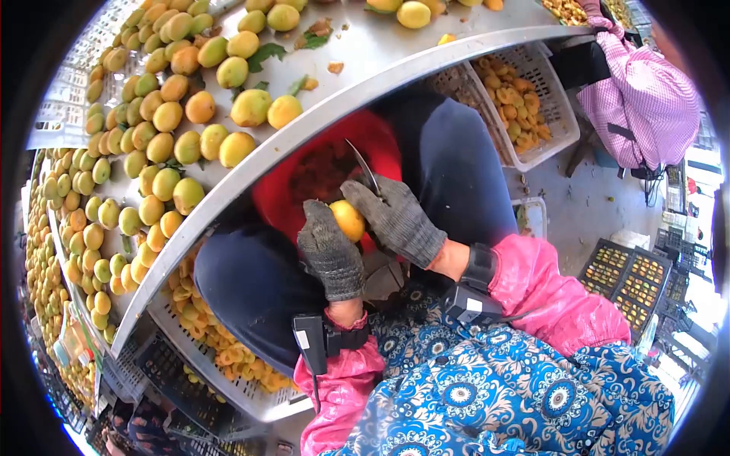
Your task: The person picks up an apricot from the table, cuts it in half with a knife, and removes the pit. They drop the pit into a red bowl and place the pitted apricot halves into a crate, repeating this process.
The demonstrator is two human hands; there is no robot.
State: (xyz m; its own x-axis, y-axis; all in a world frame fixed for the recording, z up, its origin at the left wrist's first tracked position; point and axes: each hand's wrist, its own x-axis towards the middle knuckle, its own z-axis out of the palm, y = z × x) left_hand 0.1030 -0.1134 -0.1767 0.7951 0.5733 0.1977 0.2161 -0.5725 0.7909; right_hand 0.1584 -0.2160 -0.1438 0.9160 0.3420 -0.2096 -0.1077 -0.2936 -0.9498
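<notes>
Between my two gloved hands is a yellow apricot (pixel 348 221). My left hand (pixel 331 254), in a grey knit glove, is closed around its left side. My right hand (pixel 397 221), in a matching glove, grips a knife (pixel 360 163) whose curved blade points up and away from me. The fingers of the right hand also come right up to the apricot's right side. Below both hands, between my knees, stands a red bucket (pixel 270 194) with brownish scraps inside. The knife's handle is mostly hidden in the glove.
A metal table (pixel 350 64) with a raised curved rim holds many whole apricots (pixel 169 115) and some leaves. White crates of cut apricots stand at my left (pixel 171 315) and far right (pixel 563 133). A person's pink checked sleeve (pixel 646 99) is at upper right, black trays (pixel 623 277) lower.
</notes>
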